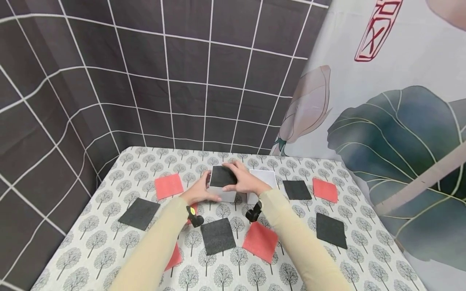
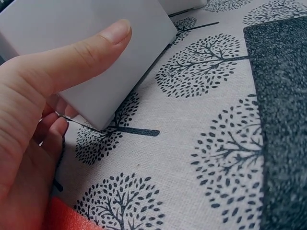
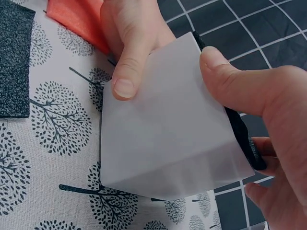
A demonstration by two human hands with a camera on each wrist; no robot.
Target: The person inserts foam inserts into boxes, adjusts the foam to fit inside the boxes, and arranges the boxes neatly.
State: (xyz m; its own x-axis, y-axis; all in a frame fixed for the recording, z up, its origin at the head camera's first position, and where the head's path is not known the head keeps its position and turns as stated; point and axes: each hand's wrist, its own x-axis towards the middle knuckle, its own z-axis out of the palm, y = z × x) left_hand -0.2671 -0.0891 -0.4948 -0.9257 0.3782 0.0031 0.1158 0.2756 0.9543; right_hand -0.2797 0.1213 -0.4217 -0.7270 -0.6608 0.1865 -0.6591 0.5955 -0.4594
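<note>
A white box point(image 1: 227, 196) stands on the tree-print cloth in the middle of the head view. Black felt point(image 1: 222, 176) covers its top and bulges a little over the rim in the right wrist view. My left hand point(image 1: 199, 191) grips the box from the left, thumb point(image 2: 96, 50) along the near wall and fingers low behind it. At the top, my right hand point(image 1: 244, 179) holds the felt, its thumb point(image 3: 218, 67) at the near edge and fingertips point(image 3: 261, 170) at the far edge. A second white box point(image 1: 265, 176) stands just right, partly hidden by that hand.
To the left lie a red square point(image 1: 169, 186) and a black square point(image 1: 139, 214). Nearer are a black square point(image 1: 218, 236) and a red one point(image 1: 260, 242). A black square point(image 1: 297, 190), a red square point(image 1: 325, 190) and another black square point(image 1: 331, 230) lie right.
</note>
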